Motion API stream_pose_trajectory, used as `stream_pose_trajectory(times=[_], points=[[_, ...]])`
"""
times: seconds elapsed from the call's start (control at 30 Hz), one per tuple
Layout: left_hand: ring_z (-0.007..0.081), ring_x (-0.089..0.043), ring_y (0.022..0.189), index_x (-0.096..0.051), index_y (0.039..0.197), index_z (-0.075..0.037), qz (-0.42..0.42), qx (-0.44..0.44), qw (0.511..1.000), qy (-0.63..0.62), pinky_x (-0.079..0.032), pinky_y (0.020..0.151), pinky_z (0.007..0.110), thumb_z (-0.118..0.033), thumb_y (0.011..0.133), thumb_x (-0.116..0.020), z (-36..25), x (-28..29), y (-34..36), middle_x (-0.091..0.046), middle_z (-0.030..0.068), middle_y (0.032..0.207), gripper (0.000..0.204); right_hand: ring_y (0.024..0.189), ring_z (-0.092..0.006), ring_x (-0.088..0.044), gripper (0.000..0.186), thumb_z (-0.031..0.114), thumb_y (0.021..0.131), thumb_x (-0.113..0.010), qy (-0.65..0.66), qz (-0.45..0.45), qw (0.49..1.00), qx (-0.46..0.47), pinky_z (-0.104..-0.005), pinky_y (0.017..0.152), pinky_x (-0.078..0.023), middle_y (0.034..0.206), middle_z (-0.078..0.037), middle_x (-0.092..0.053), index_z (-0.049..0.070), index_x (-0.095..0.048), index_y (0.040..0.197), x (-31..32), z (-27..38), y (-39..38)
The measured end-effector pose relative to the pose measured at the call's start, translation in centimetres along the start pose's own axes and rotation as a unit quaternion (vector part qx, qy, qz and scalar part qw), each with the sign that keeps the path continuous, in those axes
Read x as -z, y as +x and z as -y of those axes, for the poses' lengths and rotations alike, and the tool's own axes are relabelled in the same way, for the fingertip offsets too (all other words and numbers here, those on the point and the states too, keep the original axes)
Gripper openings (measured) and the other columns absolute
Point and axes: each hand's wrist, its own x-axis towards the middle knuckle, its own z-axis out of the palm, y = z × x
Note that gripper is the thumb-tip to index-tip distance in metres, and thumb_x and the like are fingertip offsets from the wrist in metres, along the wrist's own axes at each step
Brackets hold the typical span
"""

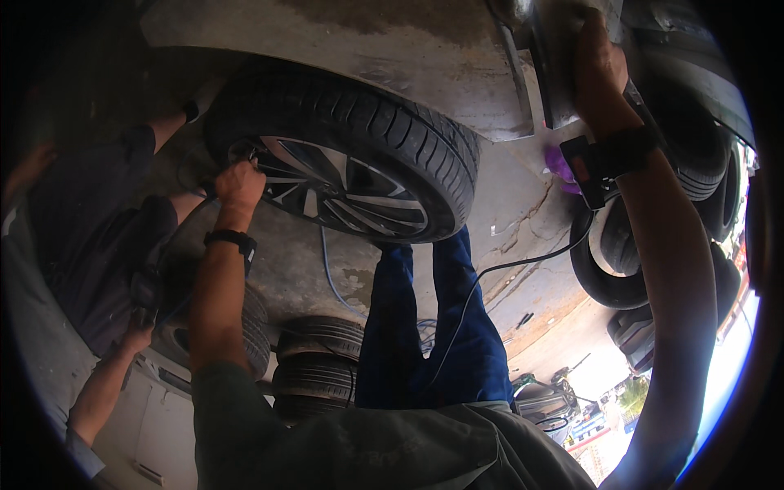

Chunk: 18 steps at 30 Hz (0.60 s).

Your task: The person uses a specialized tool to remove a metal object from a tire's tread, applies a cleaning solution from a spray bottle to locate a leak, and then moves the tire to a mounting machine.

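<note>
A wheel [327, 188] with a black tyre and a black-and-silver spoked alloy rim stands tilted in front of my legs. My left hand [239, 194] is closed at the rim's left edge, near the tyre's inner side; what its fingers hold there is dark and too small to name. My right hand [603, 69] is raised at the upper right, its fingers curled at a grey metal part [559, 61]. Its grip is partly hidden, so what lies in the fingers cannot be made out.
A large grey metal panel [343, 41] spans the top. Another person [106, 212] in dark clothes is close on the left. Stacked tyres [318, 359] lie behind my left side, with more tyres [612, 253] to the right. A blue hose [328, 273] runs over the concrete floor [523, 196].
</note>
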Motion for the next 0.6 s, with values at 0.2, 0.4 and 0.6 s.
stream_pose_trajectory(times=[0.2,0.4,0.6], points=[[0.0382,-0.068,0.085,-0.071,0.084,-0.006,-0.02,-0.013,1.0,-0.001,-0.054,0.075,0.045,-0.033,0.096,-0.05,0.2,-0.2,-0.2,-0.07,0.0202,0.088,0.036,0.117,-0.0427,-0.055,0.087,0.069,0.084,-0.047,0.006,0.009,1.0,-0.008,-0.0447,0.095,-0.043,0.123,-0.032,-0.057,-0.008,-0.058,0.123,0.1,0.2,-0.2],[0.0378,-0.068,0.087,-0.071,0.084,-0.006,-0.015,-0.009,1.0,-0.003,-0.054,0.076,0.044,-0.033,0.095,-0.05,-0.1,0.0,-0.1,-0.07,0.0194,0.089,0.036,0.118,-0.0429,-0.054,0.087,0.07,0.085,-0.046,-0.018,-0.015,1.0,0.0,-0.0447,0.097,-0.042,0.124,-0.031,-0.057,-0.006,-0.058,0.125,-0.2,-0.1,0.2],[0.0373,-0.068,0.09,-0.071,0.089,-0.007,-0.008,0.0,1.0,-0.001,-0.054,0.078,0.044,-0.033,0.095,-0.05,0.3,-0.4,0.0,-0.071,0.0182,0.094,0.033,0.121,-0.043,-0.052,0.087,0.069,0.088,-0.04,-0.03,-0.015,0.999,0.033,-0.0452,0.099,-0.041,0.129,-0.031,-0.054,-0.007,-0.056,0.126,-0.7,-0.9,0.9]])
